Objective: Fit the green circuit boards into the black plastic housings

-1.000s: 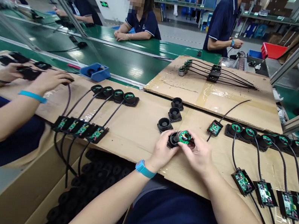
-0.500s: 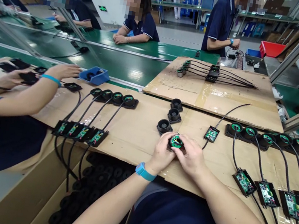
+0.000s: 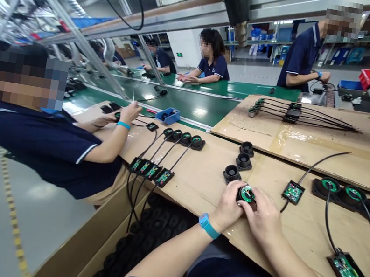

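Observation:
Both my hands close around one small black round housing with a green circuit disc [image 3: 246, 194] on top, held on the cardboard sheet [image 3: 206, 180]. My left hand [image 3: 228, 207] grips its left side; a blue wristband sits on that wrist. My right hand [image 3: 264, 218] presses on it from the right, thumb on the disc. A black cable runs from the housing to a small rectangular green board [image 3: 292, 192] lying just right of my hands. Three empty black housings [image 3: 240, 159] stand just beyond my hands.
A co-worker in dark blue sits at my left, hands near cabled units [image 3: 168, 154]. More cabled units [image 3: 353, 195] lie at the right. A box of black parts [image 3: 143, 240] is below the table edge. A green conveyor [image 3: 198, 103] with a blue bin [image 3: 168, 115] runs behind; other people work beyond.
The camera has turned left and up, so the co-worker at my left is fully in view. My hands keep hold of the housing, with the disc pressed flatter into it.

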A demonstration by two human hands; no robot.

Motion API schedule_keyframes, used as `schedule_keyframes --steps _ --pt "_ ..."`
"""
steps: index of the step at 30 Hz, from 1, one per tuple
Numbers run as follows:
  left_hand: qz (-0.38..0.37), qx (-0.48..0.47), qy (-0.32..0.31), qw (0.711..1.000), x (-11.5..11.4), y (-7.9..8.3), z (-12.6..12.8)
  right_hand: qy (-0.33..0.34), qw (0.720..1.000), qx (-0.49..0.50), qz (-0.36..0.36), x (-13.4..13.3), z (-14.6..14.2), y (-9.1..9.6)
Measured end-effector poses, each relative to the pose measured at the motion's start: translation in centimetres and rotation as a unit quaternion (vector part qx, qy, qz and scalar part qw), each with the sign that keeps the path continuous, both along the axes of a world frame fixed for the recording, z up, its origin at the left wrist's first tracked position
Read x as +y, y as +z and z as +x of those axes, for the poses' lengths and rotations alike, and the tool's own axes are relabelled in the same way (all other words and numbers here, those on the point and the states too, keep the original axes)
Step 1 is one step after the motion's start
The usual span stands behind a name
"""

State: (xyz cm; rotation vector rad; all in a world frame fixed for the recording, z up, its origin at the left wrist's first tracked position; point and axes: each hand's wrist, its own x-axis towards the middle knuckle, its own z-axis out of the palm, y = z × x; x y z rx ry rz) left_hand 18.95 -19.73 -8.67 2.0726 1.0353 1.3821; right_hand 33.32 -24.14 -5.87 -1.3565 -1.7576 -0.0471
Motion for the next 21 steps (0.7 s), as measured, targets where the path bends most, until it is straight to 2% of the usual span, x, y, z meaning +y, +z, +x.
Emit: schedule_keyframes --steps 6,13,18,21 --pt "0.004 0.009 -0.011 1.0 -0.18 0.47 0.05 -0.003 1.0 0.006 0.015 0.13 -0.04 0.02" --pt "-0.046 -0.012 -0.025 0.999 0.02 0.48 -0.16 0.056 0.998 0.011 0.005 0.41 0.34 0.15" --pt "-0.011 -0.015 -0.004 1.0 -0.05 0.15 -0.14 0.036 0.999 0.033 0.0 0.13 0.01 0.12" --pt "-0.039 -0.012 -0.001 0.999 -0.12 0.14 -0.23 0.038 0.999 0.026 -0.02 0.02 0.01 0.37"
